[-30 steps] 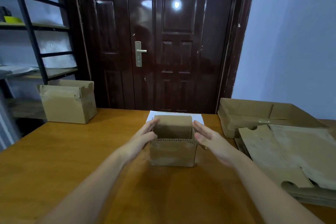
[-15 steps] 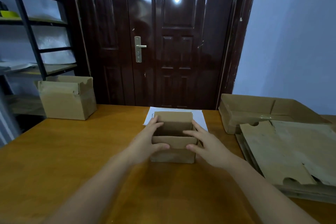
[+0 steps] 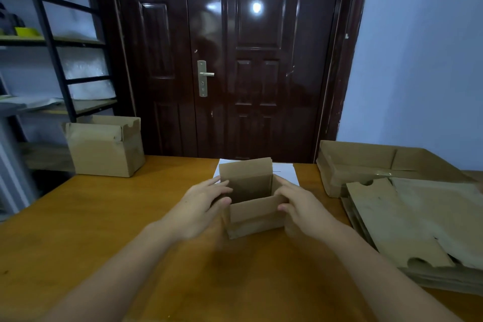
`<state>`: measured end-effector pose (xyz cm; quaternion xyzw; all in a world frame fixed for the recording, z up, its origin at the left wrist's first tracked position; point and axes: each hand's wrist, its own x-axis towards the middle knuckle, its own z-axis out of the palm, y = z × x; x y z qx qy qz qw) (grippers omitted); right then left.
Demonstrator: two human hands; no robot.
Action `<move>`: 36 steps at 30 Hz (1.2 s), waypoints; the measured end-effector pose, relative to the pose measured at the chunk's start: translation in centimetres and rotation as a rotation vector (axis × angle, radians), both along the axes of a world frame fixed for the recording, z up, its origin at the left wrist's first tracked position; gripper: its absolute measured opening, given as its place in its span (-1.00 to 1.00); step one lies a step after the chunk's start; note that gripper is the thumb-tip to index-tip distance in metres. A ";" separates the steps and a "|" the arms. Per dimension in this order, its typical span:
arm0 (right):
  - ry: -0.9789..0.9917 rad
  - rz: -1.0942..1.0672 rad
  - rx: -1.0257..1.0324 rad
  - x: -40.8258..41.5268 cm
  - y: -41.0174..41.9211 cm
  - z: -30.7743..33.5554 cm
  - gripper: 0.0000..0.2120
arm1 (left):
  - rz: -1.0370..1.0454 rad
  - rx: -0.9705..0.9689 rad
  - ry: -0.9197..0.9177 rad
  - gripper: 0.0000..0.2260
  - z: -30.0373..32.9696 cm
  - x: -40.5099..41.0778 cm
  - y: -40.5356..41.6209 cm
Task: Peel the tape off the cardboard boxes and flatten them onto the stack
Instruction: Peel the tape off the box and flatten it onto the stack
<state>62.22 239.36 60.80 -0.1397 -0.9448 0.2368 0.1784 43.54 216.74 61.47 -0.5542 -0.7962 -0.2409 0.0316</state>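
Observation:
A small open-topped cardboard box stands in the middle of the wooden table, slightly turned, its far flap upright. My left hand grips its left side, thumb over the near rim. My right hand grips its right side, thumb on the near wall. A stack of flattened cardboard lies at the table's right. A bigger cardboard box with its flaps up sits at the far left corner.
A white sheet of paper lies under and behind the small box. A shallow cardboard tray rests at the far right. A dark door stands behind the table, a metal shelf rack to the left.
Both hands went from hovering beside the small box to gripping its sides. The near flap folded down, and the box has turned a little on the table.

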 end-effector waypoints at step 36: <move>-0.143 -0.191 -0.114 -0.7 -7.1 1.9 0.01 | 0.170 0.212 0.329 -0.32 -3.2 5.4 1.5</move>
